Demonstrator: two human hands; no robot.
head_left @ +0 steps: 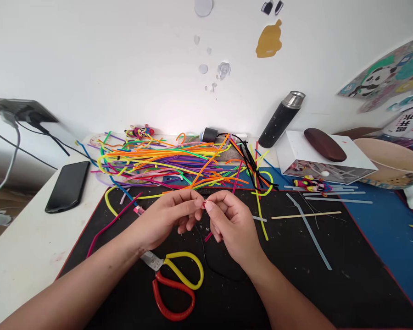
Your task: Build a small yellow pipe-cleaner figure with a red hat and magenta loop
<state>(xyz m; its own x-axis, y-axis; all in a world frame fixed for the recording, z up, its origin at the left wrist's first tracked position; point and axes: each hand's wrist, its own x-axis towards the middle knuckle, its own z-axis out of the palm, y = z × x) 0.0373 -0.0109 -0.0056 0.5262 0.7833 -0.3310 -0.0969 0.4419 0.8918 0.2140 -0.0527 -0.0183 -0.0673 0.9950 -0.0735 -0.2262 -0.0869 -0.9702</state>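
My left hand (pixel 170 215) and my right hand (pixel 229 220) meet over the black mat (pixel 330 284), fingertips pinched together on a thin pink pipe cleaner (pixel 208 236) that pokes out below my right fingers. A black pipe cleaner loop (pixel 209 266) lies on the mat under my hands. Scissors with one yellow and one red handle (pixel 174 284) rest just below my left wrist.
A heap of coloured pipe cleaners (pixel 172 162) lies at the mat's far edge. A black phone (pixel 68 185) sits at left, a black flask (pixel 281 120) and a white box (pixel 325 158) at right. Grey strips (pixel 309 229) and a wooden stick (pixel 306 214) lie right of my hands.
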